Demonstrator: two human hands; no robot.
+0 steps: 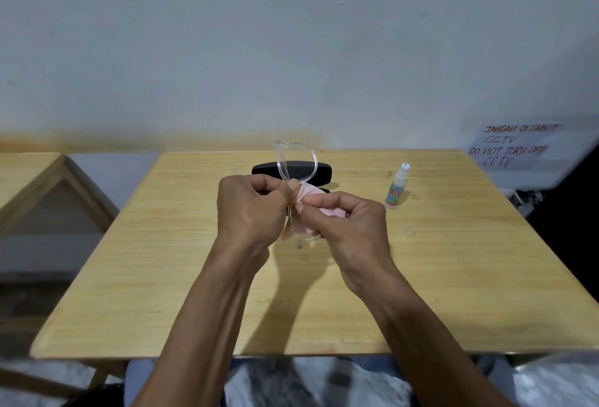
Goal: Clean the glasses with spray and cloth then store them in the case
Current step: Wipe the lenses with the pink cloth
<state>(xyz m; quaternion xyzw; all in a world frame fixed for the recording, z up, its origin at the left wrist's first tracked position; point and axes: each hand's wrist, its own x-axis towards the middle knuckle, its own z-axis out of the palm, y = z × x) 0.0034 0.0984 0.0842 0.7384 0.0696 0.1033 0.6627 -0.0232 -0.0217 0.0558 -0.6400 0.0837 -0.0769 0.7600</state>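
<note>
Wooden table point(162, 277), both hands point(301, 212) pinching cloth point(308, 196) around glasses point(296, 160)

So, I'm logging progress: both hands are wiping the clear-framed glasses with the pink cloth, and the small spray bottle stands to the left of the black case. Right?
Not quite. In the head view the small spray bottle stands to the right of the black case. The rest holds: left hand and right hand work the pink cloth on the clear-framed glasses.
</note>
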